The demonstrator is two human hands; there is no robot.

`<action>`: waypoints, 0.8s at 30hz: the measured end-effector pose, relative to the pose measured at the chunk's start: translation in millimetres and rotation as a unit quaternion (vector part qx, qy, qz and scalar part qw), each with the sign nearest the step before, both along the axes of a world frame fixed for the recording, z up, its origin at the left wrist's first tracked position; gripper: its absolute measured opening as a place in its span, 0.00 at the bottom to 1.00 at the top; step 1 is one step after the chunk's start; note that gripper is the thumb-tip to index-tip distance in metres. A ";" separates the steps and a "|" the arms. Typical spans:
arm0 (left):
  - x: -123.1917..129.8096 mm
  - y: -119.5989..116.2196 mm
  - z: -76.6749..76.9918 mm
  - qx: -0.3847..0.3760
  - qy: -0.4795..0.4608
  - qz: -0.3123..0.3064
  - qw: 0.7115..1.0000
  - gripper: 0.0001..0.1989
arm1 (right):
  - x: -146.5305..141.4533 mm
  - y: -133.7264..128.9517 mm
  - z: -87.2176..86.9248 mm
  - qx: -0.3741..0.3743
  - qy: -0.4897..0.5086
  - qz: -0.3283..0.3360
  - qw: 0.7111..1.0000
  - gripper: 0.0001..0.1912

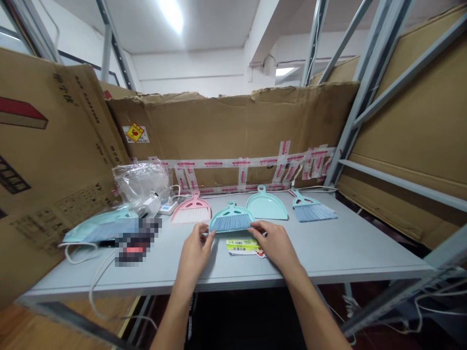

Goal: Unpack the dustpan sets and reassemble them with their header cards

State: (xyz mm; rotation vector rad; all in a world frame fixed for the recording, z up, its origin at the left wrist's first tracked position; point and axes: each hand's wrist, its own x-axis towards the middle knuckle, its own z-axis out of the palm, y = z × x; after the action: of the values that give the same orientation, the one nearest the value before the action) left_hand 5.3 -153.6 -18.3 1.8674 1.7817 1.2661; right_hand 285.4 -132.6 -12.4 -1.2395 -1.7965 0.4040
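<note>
My left hand and my right hand pinch the two ends of a mint-green hand brush with blue bristles, which is held just above the grey table. Behind it stand a pink hand brush with white bristles and a mint-green dustpan. A second mint brush with blue bristles lies to the right. A printed paper label lies between my hands, just below the held brush.
A plastic bag, a white power strip and a bagged mint-coloured item sit at the table's left, beside a pixelated patch. White cables trail over the front edge. Cardboard sheets and grey metal shelving uprights surround the table.
</note>
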 end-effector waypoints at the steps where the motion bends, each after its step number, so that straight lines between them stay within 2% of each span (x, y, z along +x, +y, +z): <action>1: -1.2 1.3 -2.1 0.000 0.008 -0.004 1.000 0.21 | -0.3 1.0 -2.4 0.004 -0.015 -0.004 1.000 0.14; 6: -3.6 5.9 -8.0 0.010 0.122 -0.021 0.992 0.20 | 0.4 6.9 -15.9 0.026 -0.083 -0.009 0.996 0.19; 11: 1.5 3.3 -9.4 -0.028 0.212 0.007 0.977 0.23 | 1.6 9.2 -22.4 0.041 -0.078 -0.039 0.995 0.18; 14: 2.5 1.6 -9.4 -0.026 0.212 0.015 0.977 0.24 | 2.0 8.2 -20.1 0.043 -0.078 -0.039 0.995 0.17; 18: 1.0 2.5 -9.4 -0.017 0.195 0.004 0.981 0.24 | 2.4 8.7 -18.9 0.030 -0.084 0.002 0.996 0.18; 24: 1.0 3.7 -11.2 -0.010 0.192 -0.011 0.981 0.23 | 0.2 14.3 -31.8 0.014 -0.068 0.009 0.998 0.23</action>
State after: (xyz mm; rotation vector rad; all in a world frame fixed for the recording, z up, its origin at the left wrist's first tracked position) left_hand 6.3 -149.9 -29.4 2.2326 1.9362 0.9198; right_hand 285.7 -118.3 -44.2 -1.2587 -1.9222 0.3104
